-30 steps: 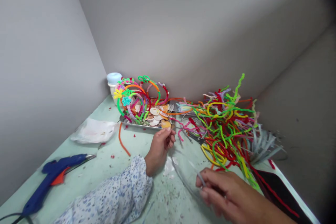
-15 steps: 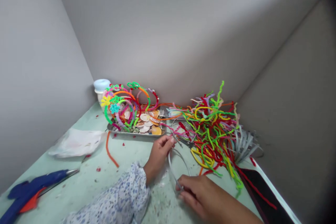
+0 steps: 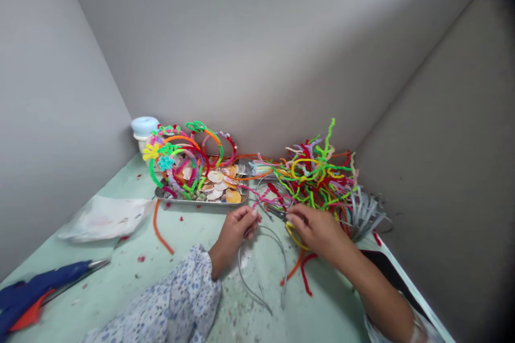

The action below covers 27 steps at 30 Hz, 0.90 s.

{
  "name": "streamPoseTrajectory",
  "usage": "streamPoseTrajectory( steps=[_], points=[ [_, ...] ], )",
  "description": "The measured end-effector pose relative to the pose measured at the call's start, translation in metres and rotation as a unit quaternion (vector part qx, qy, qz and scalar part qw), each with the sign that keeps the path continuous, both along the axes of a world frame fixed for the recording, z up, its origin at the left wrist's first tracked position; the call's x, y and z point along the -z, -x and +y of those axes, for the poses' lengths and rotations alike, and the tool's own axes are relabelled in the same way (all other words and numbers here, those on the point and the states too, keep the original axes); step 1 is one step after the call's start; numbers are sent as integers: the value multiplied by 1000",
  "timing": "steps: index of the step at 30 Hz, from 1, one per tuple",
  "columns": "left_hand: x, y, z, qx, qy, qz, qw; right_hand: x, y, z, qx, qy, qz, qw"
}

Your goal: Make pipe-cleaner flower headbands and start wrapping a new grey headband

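My left hand [image 3: 237,228] is closed at the top of a thin grey headband [image 3: 284,262], whose two arms hang down toward me over the table. My right hand [image 3: 317,228] reaches to the near edge of a tangled pile of coloured pipe cleaners [image 3: 322,171]. Its fingers are bent together beside a dark, thin object [image 3: 277,213] and above a yellow pipe cleaner loop [image 3: 295,236]; what they grip is hidden. Other thin grey headbands [image 3: 259,195] lie just beyond my hands.
A metal tray [image 3: 201,202] holds shells and several decorated headbands [image 3: 181,155]. A blue-lidded jar [image 3: 145,127] stands behind it. On the left lie a clear plastic bag [image 3: 104,217] and a blue glue gun [image 3: 48,281]. Grey strips [image 3: 366,211] lie right, near a black flat object [image 3: 382,262].
My right hand has let go of the headband's lower end and moved up and right to the pipe cleaner pile. The headband now hangs with its arms spread. The view has shifted slightly.
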<state>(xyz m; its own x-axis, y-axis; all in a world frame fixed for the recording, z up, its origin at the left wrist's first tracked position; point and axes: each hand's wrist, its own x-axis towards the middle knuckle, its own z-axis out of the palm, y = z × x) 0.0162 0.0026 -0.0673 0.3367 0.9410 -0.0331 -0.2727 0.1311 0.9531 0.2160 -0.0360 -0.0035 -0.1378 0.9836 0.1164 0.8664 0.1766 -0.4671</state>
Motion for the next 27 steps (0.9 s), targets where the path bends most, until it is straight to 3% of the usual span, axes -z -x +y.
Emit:
streamPoseTrajectory(
  steps=[3, 6, 11, 15, 21, 24, 27],
  points=[
    [1, 1, 1, 10, 12, -22, 1000, 8, -12, 33, 98, -49, -60, 992],
    [0, 2, 1, 12, 22, -34, 999, 19, -10, 55, 143, -78, -115, 980],
    [1, 2, 3, 17, 22, -41, 999, 37, -1, 69, 163, -77, -166, 969],
    [1, 2, 4, 19, 19, -43, 999, 41, -4, 70, 142, -136, -120, 973],
    [0, 2, 4, 19, 26, -46, 998, 15, -9, 62, 103, -233, 61, 965],
    [0, 1, 4, 16, 27, -40, 999, -5, -13, 55, 121, -194, 175, 958],
    [-1, 1, 3, 14, 27, -42, 999, -21, -19, 49, 119, -161, 310, 929]
  ],
)
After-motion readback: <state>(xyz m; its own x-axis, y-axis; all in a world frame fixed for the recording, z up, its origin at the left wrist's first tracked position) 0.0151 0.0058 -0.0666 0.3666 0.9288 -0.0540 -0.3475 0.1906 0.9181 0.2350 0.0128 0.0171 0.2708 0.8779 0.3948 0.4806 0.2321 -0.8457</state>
